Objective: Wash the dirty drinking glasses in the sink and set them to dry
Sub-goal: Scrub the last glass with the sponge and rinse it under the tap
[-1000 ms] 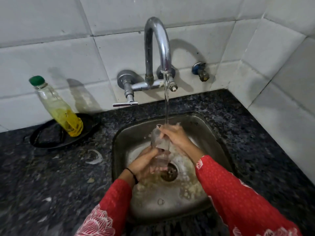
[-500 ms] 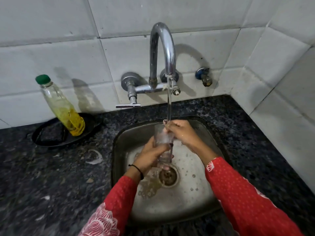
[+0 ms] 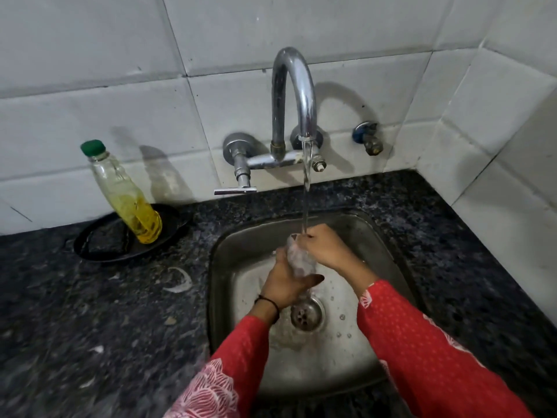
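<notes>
Holding a glass (image 3: 300, 260) over the sink (image 3: 388, 236), under the tap (image 3: 294, 95) stream. My left hand (image 3: 284, 285) wraps its base; my right hand (image 3: 324, 247) pinches its rim.

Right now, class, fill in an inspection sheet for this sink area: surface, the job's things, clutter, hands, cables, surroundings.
Surface: dark speckled stone counter, with wet marks and small scraps.
Job's things: one clear drinking glass held over the square steel sink, under the stream from the curved chrome tap.
Clutter: clear bottle of yellow liquid with green cap leaning in a black round tray.
Hands: left hand grips the glass's lower part; right hand is at its rim.
Cables: nothing seen.
Surroundings: white tiled walls; small brass valve on the back wall.
</notes>
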`<state>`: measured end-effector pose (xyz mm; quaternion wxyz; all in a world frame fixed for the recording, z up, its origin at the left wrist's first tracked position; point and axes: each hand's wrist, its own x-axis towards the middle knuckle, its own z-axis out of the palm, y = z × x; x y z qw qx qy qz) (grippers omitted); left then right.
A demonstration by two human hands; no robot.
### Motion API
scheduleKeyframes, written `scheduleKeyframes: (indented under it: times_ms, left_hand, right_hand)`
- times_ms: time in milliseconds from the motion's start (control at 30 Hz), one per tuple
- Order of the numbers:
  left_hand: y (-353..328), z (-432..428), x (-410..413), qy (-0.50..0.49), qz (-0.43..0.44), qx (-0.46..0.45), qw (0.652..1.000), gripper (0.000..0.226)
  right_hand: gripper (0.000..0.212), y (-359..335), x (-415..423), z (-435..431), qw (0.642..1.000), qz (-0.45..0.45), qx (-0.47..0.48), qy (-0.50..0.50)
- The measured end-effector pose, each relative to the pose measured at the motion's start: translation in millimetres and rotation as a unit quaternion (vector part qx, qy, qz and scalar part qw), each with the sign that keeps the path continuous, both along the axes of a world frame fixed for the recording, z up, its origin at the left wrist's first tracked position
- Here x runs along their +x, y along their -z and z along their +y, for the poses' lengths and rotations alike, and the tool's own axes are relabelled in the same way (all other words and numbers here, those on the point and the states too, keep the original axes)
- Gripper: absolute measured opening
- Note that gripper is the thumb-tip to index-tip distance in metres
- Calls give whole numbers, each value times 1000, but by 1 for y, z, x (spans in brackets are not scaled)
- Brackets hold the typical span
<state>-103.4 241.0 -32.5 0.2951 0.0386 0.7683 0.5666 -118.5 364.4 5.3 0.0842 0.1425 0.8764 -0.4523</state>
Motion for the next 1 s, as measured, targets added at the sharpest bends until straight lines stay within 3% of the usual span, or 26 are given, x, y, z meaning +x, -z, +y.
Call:
scheduleKeyframes:
  times_ms: [67,167,233,300,333,400,467,533,567,600,667,733,800,867,900,933,1000]
  left_hand:
    - [-3,-4,-3,-17,-33,86,996,56]
    - [-16,-20,-12,-4,-225,242,944,40]
    - [-16,-19,-11,12,-241,225,944,39]
    - [-13,-10,-7,27,-89,110,990,48]
    - [-9,-6,-6,34,-4,56,998,57]
    - [-7,-6,-6,15,27,37,999,61]
    - [-9,-12,-9,15,-118,178,977,48]
    - [-16,-20,-8,30,-264,298,917,36]
    - [-20,-20,-6,41,-271,298,914,36]
    - [-21,-16,-3,45,-235,260,936,36]
    - [-22,-6,1,47,-77,136,987,49]
    - [-12,-1,2,40,13,95,995,70]
    - [-14,-6,1,33,-76,167,982,58]
    - [-18,-13,1,45,-208,261,942,46]
    - [-20,-14,2,53,-226,258,938,46]
    - [-20,-12,2,58,-203,235,949,48]
    - [-20,-4,1,69,-65,120,988,58]
  right_hand:
    - [21,0,1,7,993,32,-115,8]
    - [23,-2,7,8,940,61,-329,69]
    - [24,0,5,4,956,64,-276,80]
    - [25,-3,1,0,996,37,-84,13]
    - [26,-5,1,-3,999,29,-23,-8]
    - [24,-5,0,-2,996,42,-70,20]
    - [24,-5,5,2,966,80,-233,77]
    - [22,-7,8,5,936,91,-326,96]
    - [20,-6,7,5,944,90,-306,88]
    - [20,-6,4,5,964,82,-245,68]
    - [24,-8,-2,5,995,42,-84,17]
    - [26,-8,-4,8,999,32,-42,3]
    - [26,-10,2,10,991,53,-124,19]
    - [27,-9,6,11,969,79,-227,53]
    - [27,-8,7,10,966,89,-236,59]
    - [28,-7,5,9,974,91,-202,55]
    - [32,-4,0,7,994,62,-88,32]
